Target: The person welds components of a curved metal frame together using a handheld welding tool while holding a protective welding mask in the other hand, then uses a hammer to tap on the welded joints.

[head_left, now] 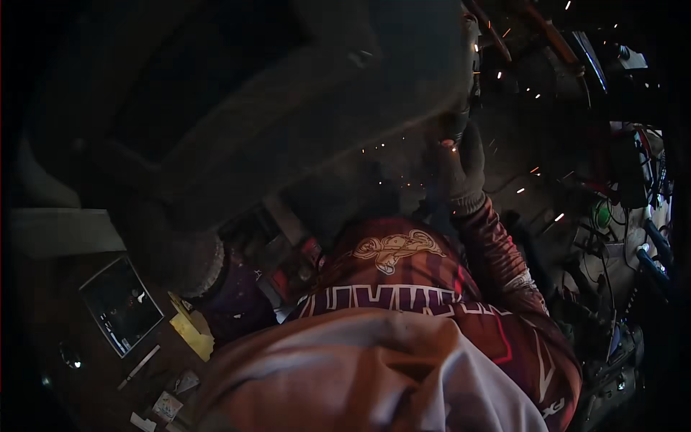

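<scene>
A large dark panel (309,108) with a framed rectangular window, shaped like a welding shield, fills the upper left. At its lower edge is my left hand (162,248), in a thick glove with a pale cuff; its fingers are lost in the shadow. My right hand (464,169), also gloved, is closed round a dark, narrow hand-held tool (453,126) beside the panel's right edge. An orange glow shows at that hand, and sparks fly around it. The tool's far end and whatever it works on cannot be made out.
At the lower left, a dark glass-like pane (122,306), a yellow piece (193,333) and small scraps lie on a brown surface. A pale beam (65,234) stands above them. Rusty bars (554,36) cross the upper right. Cables, blue pipes (653,255) and a green round object (601,214) crowd the right.
</scene>
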Demonstrator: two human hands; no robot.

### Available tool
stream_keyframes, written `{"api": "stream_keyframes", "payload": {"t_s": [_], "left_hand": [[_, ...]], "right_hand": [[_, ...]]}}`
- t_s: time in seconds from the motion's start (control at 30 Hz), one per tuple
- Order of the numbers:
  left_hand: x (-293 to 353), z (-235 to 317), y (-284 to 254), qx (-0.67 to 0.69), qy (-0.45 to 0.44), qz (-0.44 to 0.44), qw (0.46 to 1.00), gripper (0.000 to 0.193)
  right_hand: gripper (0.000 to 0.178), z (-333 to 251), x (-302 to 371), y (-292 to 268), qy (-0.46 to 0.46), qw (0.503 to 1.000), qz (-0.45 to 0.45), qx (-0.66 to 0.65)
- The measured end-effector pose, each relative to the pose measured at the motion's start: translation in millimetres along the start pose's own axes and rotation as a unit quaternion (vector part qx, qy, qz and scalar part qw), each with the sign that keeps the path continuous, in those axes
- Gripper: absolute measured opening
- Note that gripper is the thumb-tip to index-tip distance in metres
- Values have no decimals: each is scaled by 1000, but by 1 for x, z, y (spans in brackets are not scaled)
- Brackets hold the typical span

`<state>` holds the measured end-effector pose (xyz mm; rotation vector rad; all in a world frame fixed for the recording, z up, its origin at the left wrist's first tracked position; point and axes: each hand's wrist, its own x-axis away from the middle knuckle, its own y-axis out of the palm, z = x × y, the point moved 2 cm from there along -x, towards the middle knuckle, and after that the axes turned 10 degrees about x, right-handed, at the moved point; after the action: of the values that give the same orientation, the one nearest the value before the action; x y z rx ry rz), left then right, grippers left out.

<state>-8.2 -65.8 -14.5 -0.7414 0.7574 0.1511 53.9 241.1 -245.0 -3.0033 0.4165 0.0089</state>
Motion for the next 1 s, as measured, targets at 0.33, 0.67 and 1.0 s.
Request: {"api": "stream_keyframes", "payload": {"t_s": [0.33,0.67,1.0], "left_hand": [[-20,7,-11,-392,256,-63,881,57],[-5,-26,-35,-154,134,-49,978,55],[3,-20,-20,-160,194,-63,966,48]], "right_hand": [[43,-6,7,-27,112,985,16,-131],[49,-23,14,-27,151,972,0,-179],[51,-39,13,-22,95,983,-21,-155]]}}
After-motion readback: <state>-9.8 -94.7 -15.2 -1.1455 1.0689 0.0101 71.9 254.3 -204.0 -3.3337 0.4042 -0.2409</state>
